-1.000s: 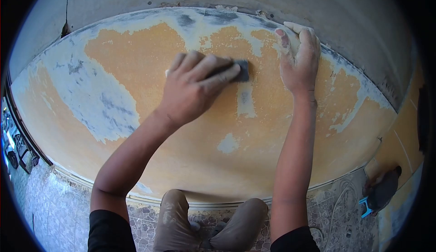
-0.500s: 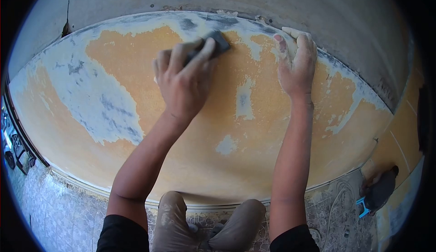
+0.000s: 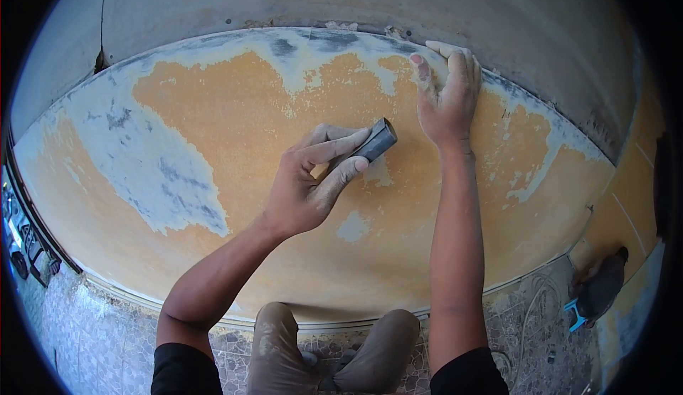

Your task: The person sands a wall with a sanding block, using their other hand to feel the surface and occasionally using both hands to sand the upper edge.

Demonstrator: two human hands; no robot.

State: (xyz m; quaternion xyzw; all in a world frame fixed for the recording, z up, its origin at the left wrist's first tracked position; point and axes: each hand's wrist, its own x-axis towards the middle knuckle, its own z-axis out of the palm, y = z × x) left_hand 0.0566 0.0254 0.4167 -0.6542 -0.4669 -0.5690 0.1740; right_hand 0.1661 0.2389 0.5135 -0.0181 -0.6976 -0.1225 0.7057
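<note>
Grips a dark block (image 3: 379,141) between thumb and fingers of the left hand (image 3: 302,192), near centre frame. Rests the open right hand (image 3: 452,103) on the patchy orange panel (image 3: 420,245), upper right of centre.

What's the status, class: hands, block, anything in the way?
Left hand gripping sanding block, block tilted. Right hand on patchy panel, near upper edge. Possible obstruction: right hand, close by block.

No text, labels, brands, numbers or signs can be read anywhere in your view. Tiny dark marks on the panel (image 3: 299,260), near its upper right edge, are too small to make out.
</note>
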